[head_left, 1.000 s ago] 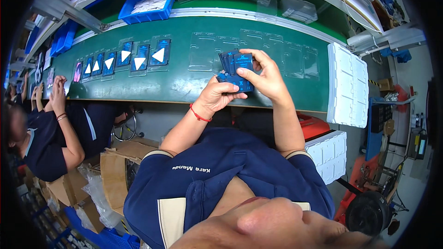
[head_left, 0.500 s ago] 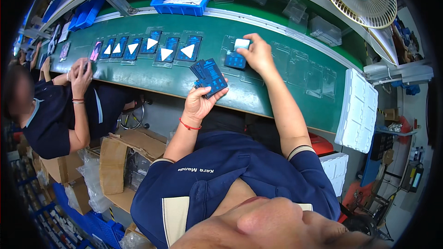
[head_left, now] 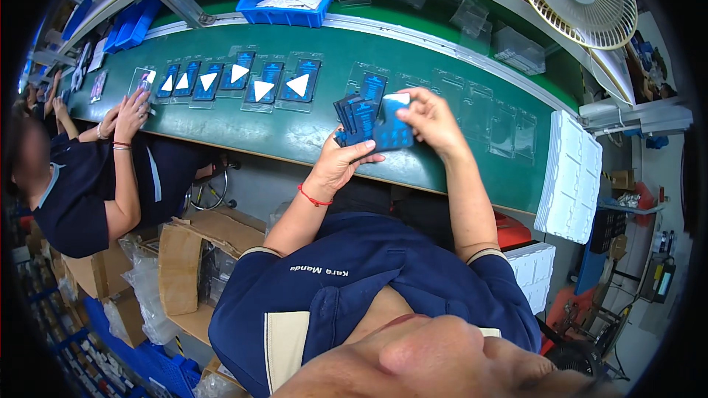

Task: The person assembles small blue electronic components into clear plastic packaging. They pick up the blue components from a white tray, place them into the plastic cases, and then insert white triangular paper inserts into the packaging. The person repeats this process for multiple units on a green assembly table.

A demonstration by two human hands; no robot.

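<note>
The left hand (head_left: pixel 338 163) holds a fan of flat dark packs (head_left: pixel 355 119) with blue print, its grip clamped on their lower end above a green surface (head_left: pixel 280 130). The right hand's (head_left: pixel 436 127) grip pinches another pack (head_left: pixel 396 135) near its pale top, close beside the fan. Just beyond, one dark pack (head_left: pixel 375 87) lies on a clear plastic tray. To the left, six packs bear white triangles (head_left: pixel 298 87); to the right are more clear trays (head_left: pixel 504 129).
</note>
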